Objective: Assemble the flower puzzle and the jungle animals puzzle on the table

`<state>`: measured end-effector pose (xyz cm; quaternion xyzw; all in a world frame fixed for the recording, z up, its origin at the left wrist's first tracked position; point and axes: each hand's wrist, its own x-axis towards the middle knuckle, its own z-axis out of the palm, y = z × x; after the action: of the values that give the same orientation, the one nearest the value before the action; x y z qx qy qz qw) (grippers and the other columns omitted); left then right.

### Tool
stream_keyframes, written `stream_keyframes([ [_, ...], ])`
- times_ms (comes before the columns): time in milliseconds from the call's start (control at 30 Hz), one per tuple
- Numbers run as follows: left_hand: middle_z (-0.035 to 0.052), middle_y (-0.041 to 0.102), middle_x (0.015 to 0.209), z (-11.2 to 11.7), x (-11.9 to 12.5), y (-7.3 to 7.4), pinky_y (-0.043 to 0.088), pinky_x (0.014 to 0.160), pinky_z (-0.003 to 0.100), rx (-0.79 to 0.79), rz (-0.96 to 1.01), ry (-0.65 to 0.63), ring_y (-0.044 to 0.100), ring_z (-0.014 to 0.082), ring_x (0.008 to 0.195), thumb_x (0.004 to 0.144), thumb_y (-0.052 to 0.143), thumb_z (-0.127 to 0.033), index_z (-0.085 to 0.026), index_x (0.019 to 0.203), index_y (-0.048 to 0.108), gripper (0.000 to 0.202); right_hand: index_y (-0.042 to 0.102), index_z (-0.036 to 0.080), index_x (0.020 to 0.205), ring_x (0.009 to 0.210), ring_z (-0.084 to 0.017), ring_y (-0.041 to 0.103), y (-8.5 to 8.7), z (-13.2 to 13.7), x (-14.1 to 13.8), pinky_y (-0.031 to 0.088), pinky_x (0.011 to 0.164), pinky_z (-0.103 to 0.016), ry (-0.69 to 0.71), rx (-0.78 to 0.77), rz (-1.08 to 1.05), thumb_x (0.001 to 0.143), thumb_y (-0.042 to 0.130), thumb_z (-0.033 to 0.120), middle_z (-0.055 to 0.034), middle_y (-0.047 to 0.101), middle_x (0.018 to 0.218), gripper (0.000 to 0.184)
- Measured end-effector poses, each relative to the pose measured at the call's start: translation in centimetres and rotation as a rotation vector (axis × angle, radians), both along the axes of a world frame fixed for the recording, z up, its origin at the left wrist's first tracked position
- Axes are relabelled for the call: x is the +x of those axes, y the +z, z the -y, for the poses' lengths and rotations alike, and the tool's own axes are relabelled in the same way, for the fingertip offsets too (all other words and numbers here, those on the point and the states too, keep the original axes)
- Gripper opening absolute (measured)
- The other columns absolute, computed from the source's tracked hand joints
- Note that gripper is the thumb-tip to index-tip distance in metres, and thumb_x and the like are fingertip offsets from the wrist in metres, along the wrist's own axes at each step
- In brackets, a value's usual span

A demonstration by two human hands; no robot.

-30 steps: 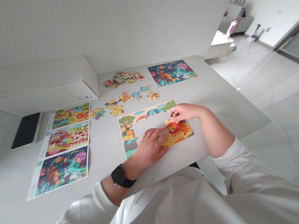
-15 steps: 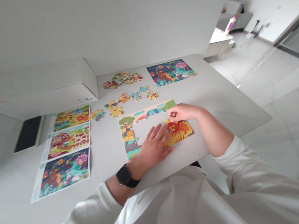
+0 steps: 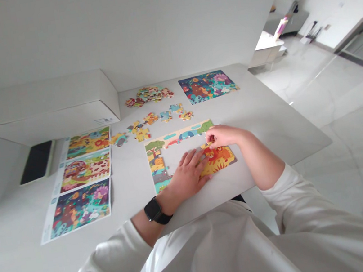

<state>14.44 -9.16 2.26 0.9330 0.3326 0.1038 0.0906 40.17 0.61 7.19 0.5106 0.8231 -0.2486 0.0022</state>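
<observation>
A partly joined jigsaw puzzle (image 3: 157, 166) lies on the table, with a border along its left and top sides and a lion section (image 3: 220, 157) at the lower right. My left hand (image 3: 187, 177) rests flat with fingers stretched out, its fingertips on the left edge of the lion section. At the top of that section, my right hand (image 3: 224, 135) pinches a small yellow puzzle piece (image 3: 206, 145), partly hidden by the fingers. Bare table shows inside the border.
Several loose pieces (image 3: 150, 118) lie beyond the puzzle, with a heap of pieces (image 3: 152, 94) farther back. A dark picture (image 3: 208, 86) is at the back right. To the left are a picture sheet (image 3: 85, 175), a phone (image 3: 37, 162) and a white box (image 3: 47, 108).
My right fingers have come slightly lower over the yellow piece, which sits closer against the lion section. My left hand stays in place; the whole view has shifted a little.
</observation>
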Motion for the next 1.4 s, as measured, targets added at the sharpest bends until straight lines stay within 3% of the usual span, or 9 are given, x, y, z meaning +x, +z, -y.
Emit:
stream_keyframes([
  [200,0.0145,0.049,0.170,-0.2,0.1,-0.1,0.028,0.137,0.059,-0.007,-0.010,0.002,0.040,0.0384,0.161,0.108,0.055,-0.056,-0.021,0.159,0.059,0.062,0.073,0.025,0.111,0.085,-0.016,0.069,-0.3,0.1,-0.1,0.044,0.073,-0.025,-0.088,-0.021,0.055,0.078,0.090,0.018,0.0006,0.078,0.103,0.038],
  [467,0.0113,0.049,0.171,-0.3,0.0,-0.2,0.028,0.136,0.058,0.001,-0.017,0.000,0.041,0.0370,0.160,0.108,0.053,-0.058,-0.025,0.158,0.059,0.060,0.068,0.026,0.100,0.079,-0.018,0.067,1.2,0.5,-0.1,0.040,0.068,-0.027,-0.172,-0.084,0.146,0.078,0.094,0.031,0.0010,0.077,0.095,0.035],
  [933,0.0113,0.052,0.168,-0.5,-2.0,0.9,0.031,0.133,0.060,-0.012,-0.047,0.051,0.044,0.0357,0.156,0.105,0.058,-0.061,-0.027,0.160,0.058,0.064,0.062,0.025,0.089,0.065,-0.016,0.057,-2.3,-0.2,-0.7,0.036,0.063,-0.028,-0.062,-0.058,-0.156,0.078,0.081,0.030,0.0069,0.064,0.069,0.023],
  [1133,0.0135,0.055,0.165,-0.7,-2.4,0.9,0.032,0.133,0.059,-0.009,-0.024,0.043,0.046,0.0361,0.155,0.105,0.059,-0.060,-0.026,0.158,0.059,0.064,0.067,0.025,0.089,0.063,-0.017,0.060,-2.6,-0.3,-1.1,0.039,0.063,-0.029,-0.066,-0.055,-0.199,0.083,0.075,0.034,0.0048,0.067,0.067,0.013],
  [1400,0.0104,0.050,0.170,-0.5,-2.4,0.0,0.029,0.134,0.058,0.015,-0.017,0.041,0.043,0.0345,0.158,0.107,0.053,-0.062,-0.029,0.161,0.056,0.063,0.074,0.026,0.087,0.069,-0.019,0.068,-2.8,-0.3,-1.6,0.041,0.066,-0.030,-0.124,0.076,-0.205,0.091,0.069,0.036,-0.0001,0.077,0.075,0.012],
])
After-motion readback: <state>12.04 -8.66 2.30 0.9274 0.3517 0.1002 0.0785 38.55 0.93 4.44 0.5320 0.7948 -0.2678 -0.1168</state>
